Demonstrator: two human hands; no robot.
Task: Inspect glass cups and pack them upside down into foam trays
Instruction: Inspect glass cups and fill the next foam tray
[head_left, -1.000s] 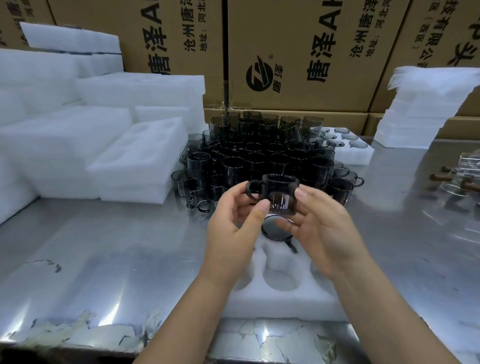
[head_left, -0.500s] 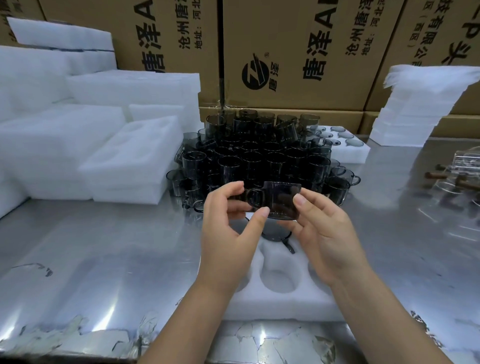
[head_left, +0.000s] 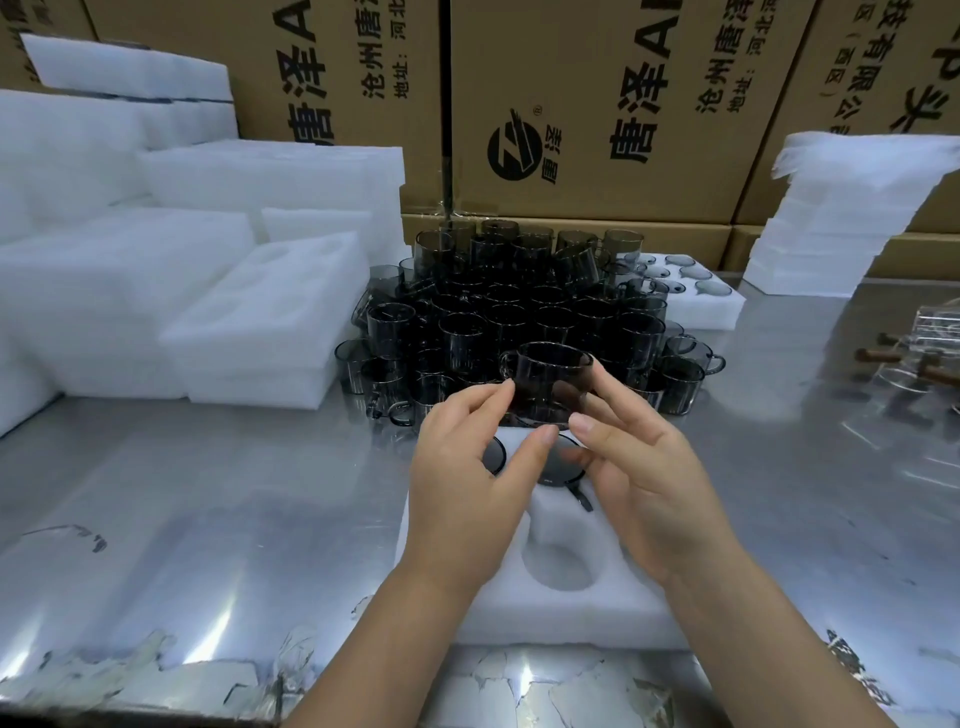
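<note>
Both grips, left hand and right hand, pinch the glass cup above the foam tray, seemingly for inspection.

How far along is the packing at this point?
Done: a filled foam tray sits at the back, and at least one seated cup lies base-up in the near tray. In hand: the left hand and right hand hold a dark cup above it. Left: an empty pocket shows, and a large pile of cups waits.
</note>
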